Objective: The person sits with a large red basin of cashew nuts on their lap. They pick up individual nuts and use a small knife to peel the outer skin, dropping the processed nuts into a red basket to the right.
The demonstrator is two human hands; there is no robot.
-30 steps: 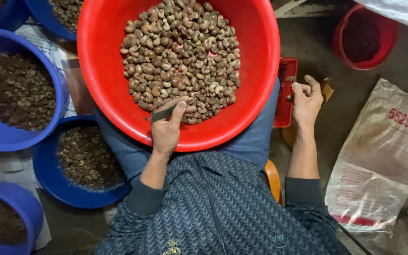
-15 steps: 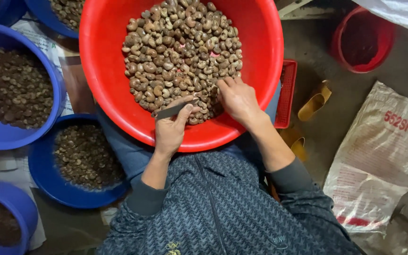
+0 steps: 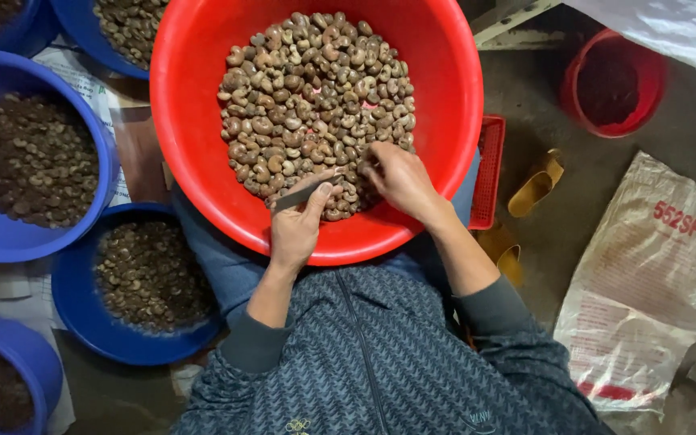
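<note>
Large round red plastic basin (image 3: 445, 97) rests on the seated person's lap, tilted toward the body, probably so the heap of brown curved cashew nuts (image 3: 316, 97) stays within reach of both hands. Left hand (image 3: 296, 229) at the 6 o'clock rim, fingers curled around a small flat grey blade (image 3: 296, 196) with the thumb laid along it; blade points toward 2 o'clock, tip at the edge of the heap. Right hand (image 3: 400, 181) is down among the nuts at about 5 o'clock of the pile, fingers bent in and pinching; whether a single nut is held between them cannot be told, the fingertips are buried. Blue plastic bowls ring the 9 o'clock side, likely for sorted fractions: one with dark shell pieces (image 3: 34, 157), one nearer the knee with paler pieces (image 3: 151, 274), a third (image 3: 2, 387) cut off at 7 o'clock, another (image 3: 126, 28) cut off at 11 o'clock. Small red flat crate (image 3: 486, 173) sits edge-on beside the basin at 3 o'clock, contents hidden. Red bucket (image 3: 610, 80) at 2 o'clock, inside too dark to read. White woven sack (image 3: 646, 298) lies on the floor at 4 o'clock, yellow sandals (image 3: 533, 185) between it and the basin
</note>
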